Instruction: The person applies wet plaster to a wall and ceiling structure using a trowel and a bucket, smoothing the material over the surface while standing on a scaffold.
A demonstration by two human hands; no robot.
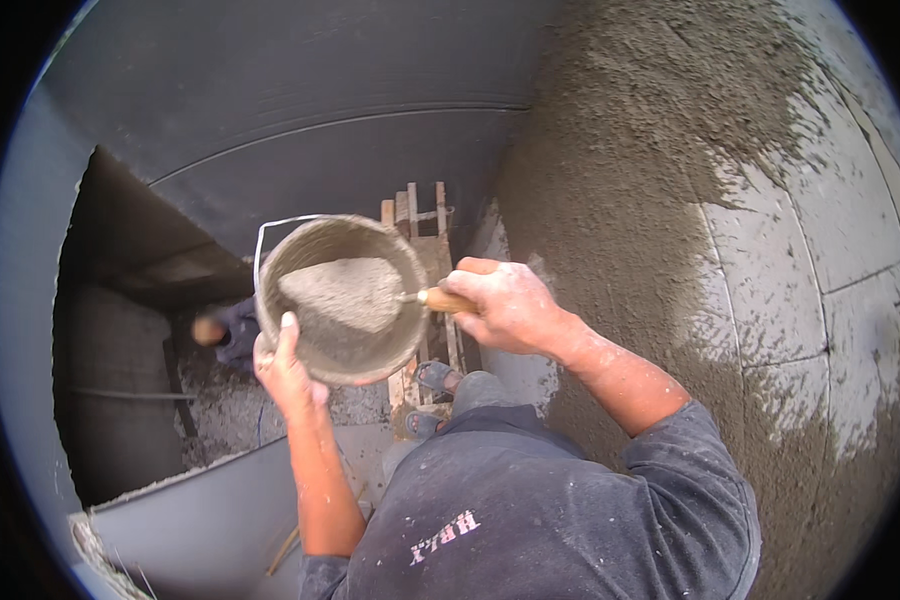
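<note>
My left hand grips the near-left rim of a round bucket, thumb over the edge. The bucket is tilted so its inside faces me, and wet grey mortar coats its bottom and wall. In my right hand is the wooden handle of a trowel, fingers wrapped round it. The trowel's mortar-covered blade reaches inside the bucket; whether mortar is heaped on it or only smeared is hard to tell. A thin wire bail hangs at the bucket's left side.
On the right, a block wall is partly covered with rough wet mortar. My sandalled feet stand on a narrow wooden plank platform. Dark smooth panels rise ahead. Lower left, another person is beyond an opening.
</note>
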